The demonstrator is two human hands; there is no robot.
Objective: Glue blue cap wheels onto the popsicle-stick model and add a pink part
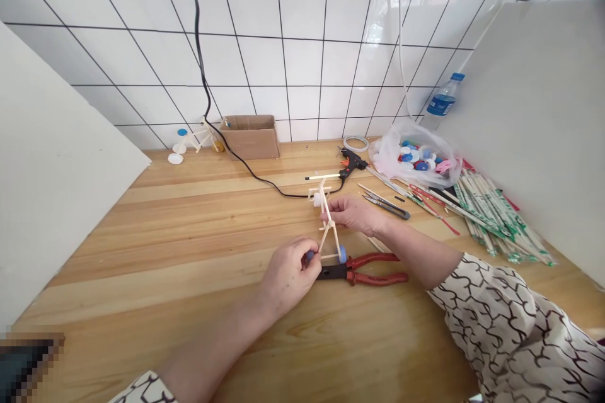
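Note:
A small frame of pale wooden sticks (327, 223) stands tilted on the wooden tabletop (189, 252), with a white bottle cap (317, 199) at its far end and a blue bottle cap (343, 254) at its near end. My right hand (353, 214) pinches the frame's upper part between fingers and thumb. My left hand (288, 277) grips the near end, and a bit of blue cap (309, 256) shows at its fingertips. Red-handled pliers (373, 271) lie just under the frame, their black jaws by my left hand.
A black glue gun (352, 164), small scissors (385, 206), a plastic bag of bottle caps (411, 157) and bundled wooden sticks (496, 220) lie to the right. A cardboard box (250, 137), a similar stick model (198, 137) and a black cable (246, 167) lie along the tiled wall.

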